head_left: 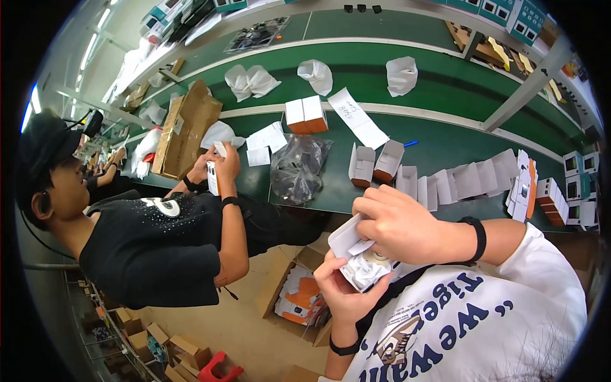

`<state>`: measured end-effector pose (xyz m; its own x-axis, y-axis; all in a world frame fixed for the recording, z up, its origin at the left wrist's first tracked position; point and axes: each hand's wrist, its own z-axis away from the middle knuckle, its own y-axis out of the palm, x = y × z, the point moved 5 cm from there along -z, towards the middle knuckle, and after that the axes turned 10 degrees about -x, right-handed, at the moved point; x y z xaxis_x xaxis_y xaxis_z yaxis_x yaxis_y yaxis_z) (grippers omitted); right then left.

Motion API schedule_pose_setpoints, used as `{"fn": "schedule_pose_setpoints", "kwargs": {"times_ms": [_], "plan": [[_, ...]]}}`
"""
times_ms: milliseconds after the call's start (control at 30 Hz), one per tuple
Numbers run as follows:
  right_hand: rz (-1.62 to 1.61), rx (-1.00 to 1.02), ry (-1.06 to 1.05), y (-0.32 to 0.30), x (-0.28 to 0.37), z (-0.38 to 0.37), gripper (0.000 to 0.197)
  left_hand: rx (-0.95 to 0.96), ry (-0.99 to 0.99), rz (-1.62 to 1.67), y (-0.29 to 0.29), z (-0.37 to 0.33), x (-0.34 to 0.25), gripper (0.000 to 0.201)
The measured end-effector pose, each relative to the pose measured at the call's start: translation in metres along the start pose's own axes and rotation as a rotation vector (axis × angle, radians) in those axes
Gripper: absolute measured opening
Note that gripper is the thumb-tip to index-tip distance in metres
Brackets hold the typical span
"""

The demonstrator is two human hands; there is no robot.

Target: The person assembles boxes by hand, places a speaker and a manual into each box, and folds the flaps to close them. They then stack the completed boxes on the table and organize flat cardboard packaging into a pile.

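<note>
A small open white box (pixel 350 234) with its lid flap raised is in front of my chest. My left hand (pixel 344 290) is wrapped round it from below, thumb and fingers on opposite sides. Inside lies a crumpled white wrapped item (pixel 367 270); what it wraps is hidden. Over the top of the box bends my right hand (pixel 398 223), its fingers closed at the flap and a small white piece beside it. The exact grip of those fingertips is partly hidden. Beyond my hands stand two open small boxes (pixel 362 164) and a row of open white boxes (pixel 471 181).
To my left a person in black (pixel 153 248) holds a small white and orange box (pixel 213 175). On the green bench lie a dark plastic bag (pixel 300 169), white papers (pixel 358 118) and a long cardboard carton (pixel 188 130). A carton of orange and white flat pieces (pixel 300 296) stands on the floor.
</note>
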<state>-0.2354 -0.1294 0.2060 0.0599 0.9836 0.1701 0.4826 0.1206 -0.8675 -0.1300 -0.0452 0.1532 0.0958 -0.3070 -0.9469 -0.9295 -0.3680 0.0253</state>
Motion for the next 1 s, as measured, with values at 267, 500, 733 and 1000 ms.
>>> {"fn": "schedule_pose_setpoints", "kwargs": {"times_ms": [267,500,733,1000], "plan": [[-0.028,0.016,0.039,-0.005,0.006,0.002,0.022,0.001,0.073,-0.09,-0.007,0.014,0.002,0.096],[-0.071,0.033,0.059,-0.035,-0.006,0.001,0.021,-0.091,0.229,-0.096,-0.01,0.009,-0.011,0.089],[-0.122,0.049,0.053,-0.062,0.005,0.013,0.02,-0.107,0.13,-0.24,-0.02,0.008,-0.009,0.091],[-0.135,0.1,0.053,-0.042,-0.008,0.011,0.019,-0.011,-0.145,-0.08,-0.012,0.023,0.016,0.102]]}}
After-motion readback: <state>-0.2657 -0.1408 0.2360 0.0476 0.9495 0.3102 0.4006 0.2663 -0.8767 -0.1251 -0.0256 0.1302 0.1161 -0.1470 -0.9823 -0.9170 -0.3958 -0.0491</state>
